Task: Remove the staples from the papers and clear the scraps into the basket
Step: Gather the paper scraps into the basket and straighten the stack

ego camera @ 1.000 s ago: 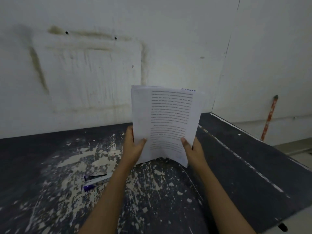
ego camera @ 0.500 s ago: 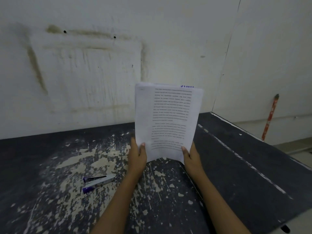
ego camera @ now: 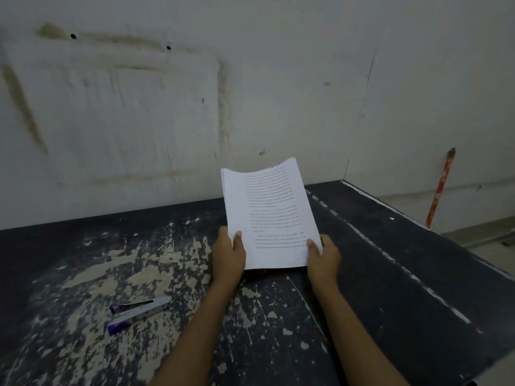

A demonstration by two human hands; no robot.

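A stack of white printed papers (ego camera: 271, 215) is held tilted over the dark table, its lower edge close to the surface. My left hand (ego camera: 228, 256) grips the stack's lower left corner, thumb on top. My right hand (ego camera: 323, 256) grips the lower right corner the same way. A silver and purple stapler (ego camera: 138, 313) lies on the table to the left of my left forearm, apart from both hands. No staple shows in the papers from here, and no basket is in view.
The dark table (ego camera: 390, 274) has worn, pale flaking patches at left and a white dashed line at right; its right edge runs diagonally. A stained white wall stands behind. A red-orange rod (ego camera: 440, 188) leans against the wall at far right.
Both hands have lowered the papers from upright in front of the wall down toward the table, tilting the stack back. The stapler has not moved.
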